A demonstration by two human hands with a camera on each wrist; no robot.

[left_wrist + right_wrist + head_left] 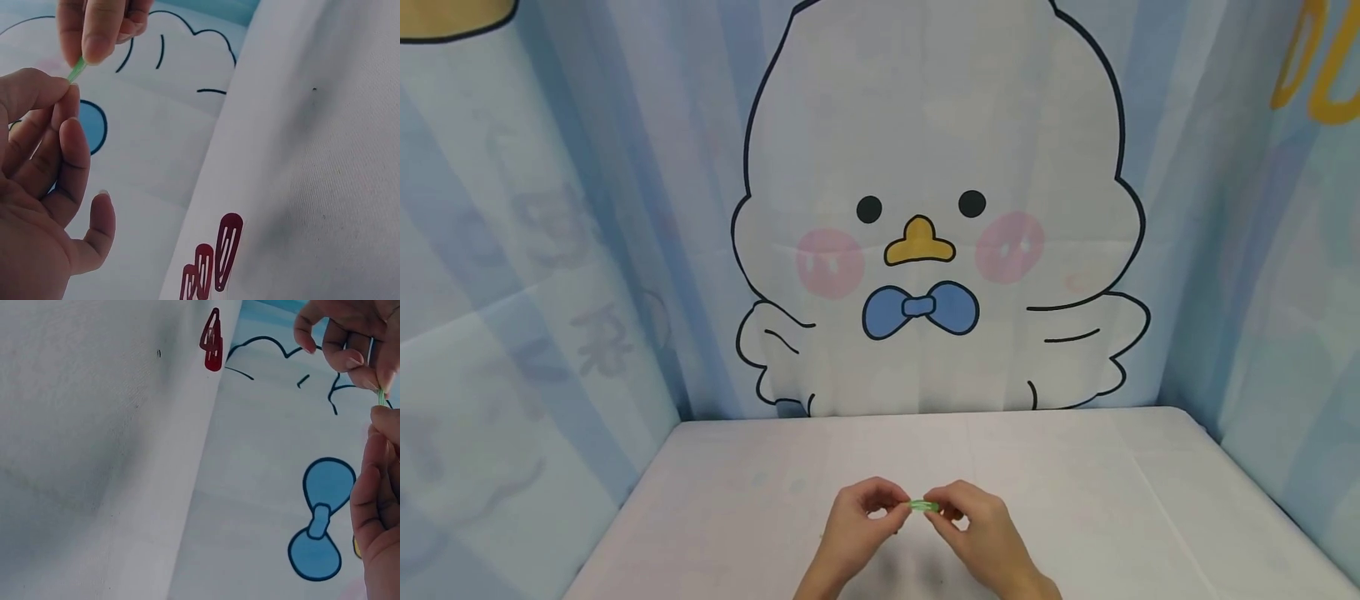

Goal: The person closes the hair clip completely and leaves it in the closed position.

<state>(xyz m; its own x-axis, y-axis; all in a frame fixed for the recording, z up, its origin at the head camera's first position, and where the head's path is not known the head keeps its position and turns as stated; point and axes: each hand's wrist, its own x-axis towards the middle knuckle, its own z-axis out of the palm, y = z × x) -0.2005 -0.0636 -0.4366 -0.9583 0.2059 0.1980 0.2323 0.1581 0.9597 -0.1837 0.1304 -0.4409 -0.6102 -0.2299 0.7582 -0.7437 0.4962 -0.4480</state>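
Observation:
Between the two hands is a small green snap hair clip (923, 506), held up above the white table. My left hand (867, 521) pinches one end of it between thumb and forefinger. At the other end, the right hand (977, 529) pinches it with thumb and fingertips. The left wrist view shows just a thin green sliver of the clip (76, 70), the fingers covering most of it. In the right wrist view, too, only a short piece of the green clip (380, 397) shows between the fingertips.
Several dark red snap hair clips (229, 250) lie on the table (1075, 483), below the hands; the red clips (214, 350) also appear in the right wrist view. A curtain (925, 125) with a cartoon bird stands behind the table, with more patterned cloth at both sides.

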